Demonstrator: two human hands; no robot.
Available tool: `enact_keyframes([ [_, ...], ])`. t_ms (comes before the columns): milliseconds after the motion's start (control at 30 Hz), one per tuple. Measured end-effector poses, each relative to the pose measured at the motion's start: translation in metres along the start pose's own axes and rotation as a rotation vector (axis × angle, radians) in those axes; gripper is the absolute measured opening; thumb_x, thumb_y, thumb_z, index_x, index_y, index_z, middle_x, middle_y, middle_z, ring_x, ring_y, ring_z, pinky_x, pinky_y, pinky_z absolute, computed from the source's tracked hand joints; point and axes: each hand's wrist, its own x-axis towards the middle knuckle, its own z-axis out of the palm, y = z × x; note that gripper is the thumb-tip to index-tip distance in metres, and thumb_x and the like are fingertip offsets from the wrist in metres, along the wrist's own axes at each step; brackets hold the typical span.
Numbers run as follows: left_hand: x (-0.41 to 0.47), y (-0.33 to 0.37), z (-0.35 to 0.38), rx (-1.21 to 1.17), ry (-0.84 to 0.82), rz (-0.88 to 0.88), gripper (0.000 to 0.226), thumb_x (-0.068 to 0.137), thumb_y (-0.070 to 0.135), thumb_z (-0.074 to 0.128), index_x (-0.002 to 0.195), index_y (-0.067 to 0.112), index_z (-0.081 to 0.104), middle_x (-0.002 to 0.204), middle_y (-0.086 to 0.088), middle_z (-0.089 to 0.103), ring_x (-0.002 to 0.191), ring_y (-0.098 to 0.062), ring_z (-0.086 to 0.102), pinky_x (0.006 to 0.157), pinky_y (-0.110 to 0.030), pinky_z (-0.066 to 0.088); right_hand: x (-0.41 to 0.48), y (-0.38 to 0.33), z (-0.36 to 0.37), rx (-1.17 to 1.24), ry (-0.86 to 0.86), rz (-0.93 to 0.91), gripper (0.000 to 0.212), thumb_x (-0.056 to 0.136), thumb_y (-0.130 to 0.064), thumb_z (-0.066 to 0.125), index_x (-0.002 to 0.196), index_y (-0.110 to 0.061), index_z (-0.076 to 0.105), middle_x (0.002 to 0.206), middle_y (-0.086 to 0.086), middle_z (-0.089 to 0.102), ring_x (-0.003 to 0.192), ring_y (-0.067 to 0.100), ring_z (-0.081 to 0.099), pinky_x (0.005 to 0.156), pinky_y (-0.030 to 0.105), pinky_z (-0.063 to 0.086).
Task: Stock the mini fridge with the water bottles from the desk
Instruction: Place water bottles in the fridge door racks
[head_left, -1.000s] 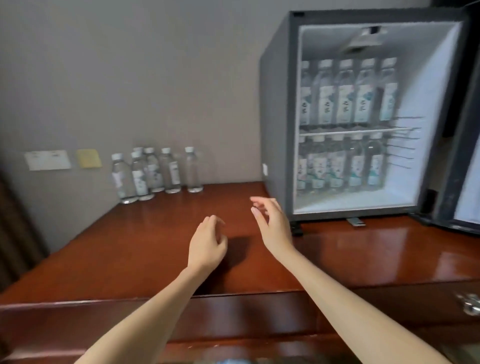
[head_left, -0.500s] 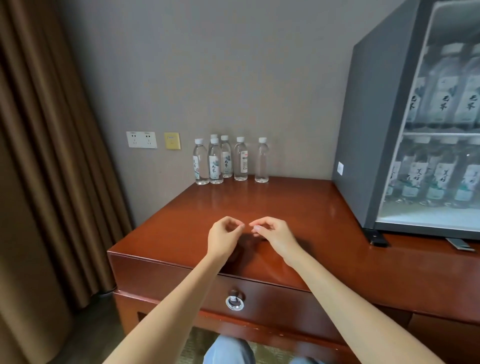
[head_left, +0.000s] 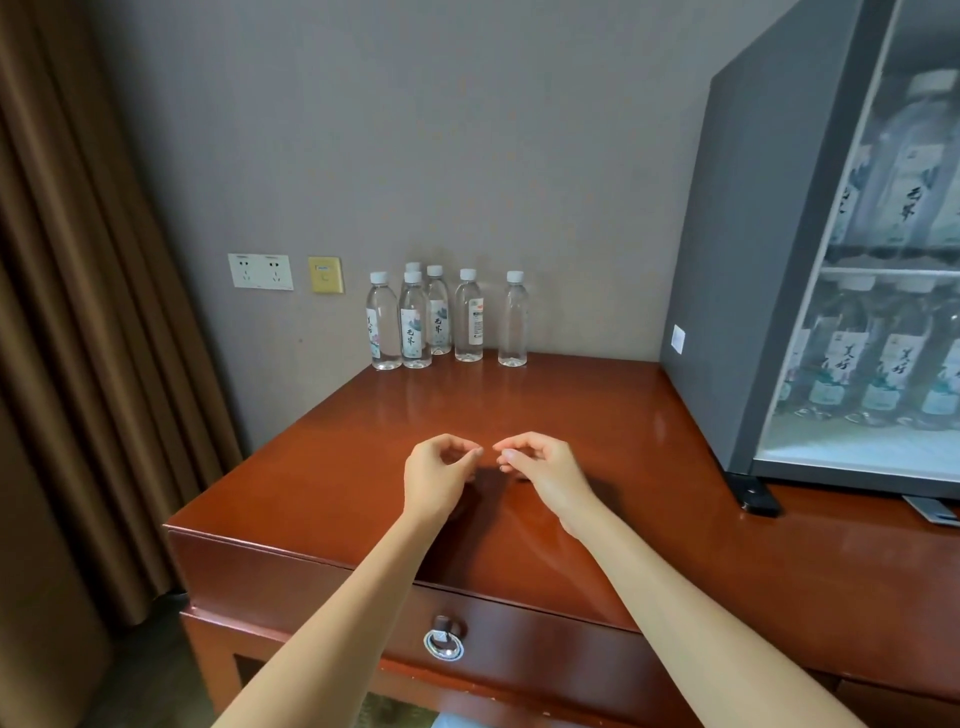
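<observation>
Several clear water bottles (head_left: 415, 325) with white caps stand upright in a cluster at the back of the red-brown desk (head_left: 337, 452), against the wall; one unlabelled bottle (head_left: 513, 319) stands slightly apart on the right. The grey mini fridge (head_left: 748, 270) sits on the desk at the right, its inside showing two shelves full of labelled bottles (head_left: 893, 374). My left hand (head_left: 439, 475) and my right hand (head_left: 543, 467) hover side by side over the desk's middle, well short of the bottles. Both hold nothing, fingers loosely curled, thumb and forefinger near each other.
A brown curtain (head_left: 78, 312) hangs at the left. White wall sockets (head_left: 260, 271) and a yellow plate (head_left: 325, 275) sit on the grey wall left of the bottles. A drawer with a ring pull (head_left: 443, 644) runs under the desk's front edge.
The view has swung left from the open fridge to the bottles on the desk. My hands have come together and their fingers have curled in.
</observation>
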Motion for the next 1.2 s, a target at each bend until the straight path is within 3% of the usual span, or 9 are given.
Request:
enact_keyframes([
  [167,0.019,-0.001,0.013,-0.023,0.014,-0.018,0.012,0.085,0.019,0.071,0.073,0.021,0.07,0.067,0.0,0.071,0.062,-0.017,0.069,0.076,-0.042,0.059,0.023,0.006,-0.002,0.008,0.055,0.008,0.015,0.093,-0.008,0.058,0.102,-0.012,0.069,0.085,0.0,0.071,0.075,0.003,0.067,0.071,0.013,0.049],
  [333,0.049,-0.004,0.031,-0.042,0.097,-0.042,0.014,0.087,0.025,0.067,0.074,0.018,0.068,0.068,-0.002,0.069,0.07,-0.023,0.068,0.078,-0.041,0.056,0.054,0.017,-0.001,-0.033,0.236,0.032,0.028,0.091,-0.021,0.064,0.118,-0.022,0.058,0.09,-0.001,0.069,0.086,0.013,0.067,0.085,0.033,0.053],
  [400,0.062,-0.006,0.039,-0.045,0.123,-0.05,0.015,0.087,0.028,0.066,0.075,0.019,0.068,0.07,-0.001,0.069,0.073,-0.022,0.068,0.076,-0.039,0.055,0.069,0.021,0.0,-0.066,0.327,0.034,0.036,0.089,-0.027,0.066,0.123,-0.024,0.054,0.092,-0.005,0.067,0.087,0.011,0.064,0.086,0.035,0.052],
  [600,0.101,-0.01,0.059,-0.018,0.167,-0.016,0.009,0.086,0.026,0.064,0.077,0.024,0.068,0.07,0.009,0.065,0.069,-0.009,0.063,0.062,-0.019,0.043,0.116,0.03,0.001,-0.143,0.455,0.021,0.062,0.086,-0.037,0.069,0.139,-0.024,0.039,0.111,-0.008,0.058,0.093,0.011,0.062,0.088,0.039,0.051],
  [733,0.13,-0.014,0.074,0.003,0.171,0.006,0.002,0.086,0.025,0.065,0.085,0.026,0.067,0.076,0.014,0.063,0.073,0.003,0.057,0.059,-0.007,0.037,0.148,0.041,0.002,-0.123,0.522,-0.008,0.07,0.085,-0.037,0.07,0.143,-0.026,0.032,0.124,-0.007,0.05,0.103,0.01,0.058,0.085,0.032,0.046],
  [833,0.154,-0.018,0.086,-0.003,0.156,0.024,0.011,0.085,0.026,0.067,0.095,0.024,0.066,0.089,0.011,0.065,0.082,0.0,0.059,0.07,-0.015,0.041,0.179,0.048,-0.001,-0.082,0.518,0.003,0.07,0.085,-0.035,0.07,0.143,-0.024,0.033,0.129,-0.005,0.049,0.104,0.011,0.058,0.084,0.03,0.045],
  [1000,0.186,-0.027,0.103,0.031,0.123,0.044,0.023,0.082,0.029,0.069,0.105,0.023,0.064,0.103,0.006,0.064,0.092,-0.008,0.06,0.081,-0.025,0.044,0.234,0.061,-0.009,-0.009,0.498,0.015,0.074,0.085,-0.029,0.073,0.146,-0.022,0.032,0.137,0.002,0.048,0.107,0.013,0.057,0.097,0.038,0.048],
  [1200,0.221,-0.034,0.12,0.076,0.007,0.101,0.047,0.084,0.025,0.068,0.13,0.026,0.057,0.125,0.006,0.061,0.101,-0.009,0.06,0.09,-0.027,0.047,0.282,0.074,-0.011,0.015,0.418,-0.014,0.085,0.085,-0.03,0.071,0.153,-0.023,0.02,0.156,0.003,0.025,0.14,0.019,0.035,0.113,0.042,0.035],
])
